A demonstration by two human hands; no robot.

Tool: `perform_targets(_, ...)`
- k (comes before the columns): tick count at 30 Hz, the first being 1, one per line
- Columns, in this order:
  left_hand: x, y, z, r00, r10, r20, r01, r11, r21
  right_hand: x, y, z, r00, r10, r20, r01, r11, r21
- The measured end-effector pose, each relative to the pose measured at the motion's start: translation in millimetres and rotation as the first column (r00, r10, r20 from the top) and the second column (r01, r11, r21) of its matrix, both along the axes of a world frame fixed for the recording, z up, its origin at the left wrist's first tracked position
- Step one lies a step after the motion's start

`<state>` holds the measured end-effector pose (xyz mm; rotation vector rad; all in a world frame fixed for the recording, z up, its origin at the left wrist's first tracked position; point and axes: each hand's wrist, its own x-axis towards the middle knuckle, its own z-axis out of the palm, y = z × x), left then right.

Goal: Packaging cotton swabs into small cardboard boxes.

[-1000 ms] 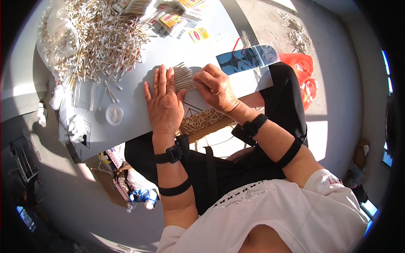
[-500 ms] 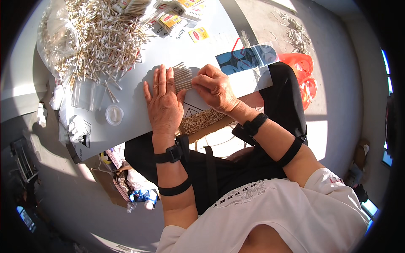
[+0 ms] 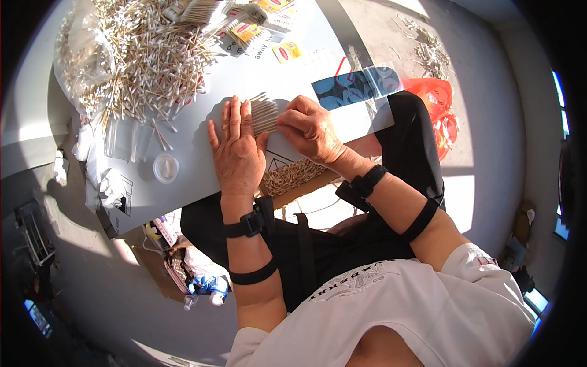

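Note:
A row of cotton swabs (image 3: 264, 114) lies side by side on the white tabletop (image 3: 189, 144), between my two hands. Flat on the left end of that row rests my left hand (image 3: 239, 150), fingers stretched out and its thumb along the swabs' near side. My right hand (image 3: 312, 129) is closed in a pinch at the row's right end; whatever its fingertips hold is hidden. To the left of my left hand stands a small round clear tub (image 3: 166, 167) with something whitish inside. A large loose heap of cotton swabs (image 3: 153, 58) covers the far left.
Packed swabs with yellow-and-red labels (image 3: 244, 32) lie at the back, and a loose label card (image 3: 287, 52) nearer. A blue-patterned plastic sleeve (image 3: 354, 85) sits at the right. Below the near edge is a box of small tan pieces (image 3: 293, 175). A red bag (image 3: 437, 113) hangs beyond my knee.
Both hands keep nearly the same places; my right hand has shifted very slightly. The row of swabs looks almost unchanged.

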<state>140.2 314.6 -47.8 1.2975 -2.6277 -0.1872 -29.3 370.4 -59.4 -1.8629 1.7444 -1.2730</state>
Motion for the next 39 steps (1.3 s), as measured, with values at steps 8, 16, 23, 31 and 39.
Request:
perform_targets(8,0.1,0.0,-0.2,1.0,0.0,-0.01,0.0,1.0,0.001,1.0,-0.4,-1.0,1.0,-0.024,-0.018,0.024,1.0,-0.002)
perform_targets(16,0.5,-0.8,-0.5,1.0,0.003,-0.014,-0.003,1.0,0.008,1.3,-1.5,0.3,0.999,-0.029,-0.033,0.029,0.999,-0.02)
perform_targets(23,-0.5,-0.4,-0.6,1.0,0.001,-0.028,-0.001,1.0,0.013,2.5,-3.6,1.2,0.997,-0.063,-0.043,0.062,0.998,-0.024)
perform_targets(31,0.4,-0.4,-0.3,1.0,0.007,-0.02,-0.006,1.0,0.021,3.8,-4.0,4.1,0.995,-0.073,-0.065,0.073,0.997,-0.003)
perform_targets(39,0.9,-0.8,-1.7,1.0,0.004,-0.015,-0.004,1.0,0.016,4.2,-5.6,3.2,0.994,-0.071,-0.081,0.071,0.997,-0.007)
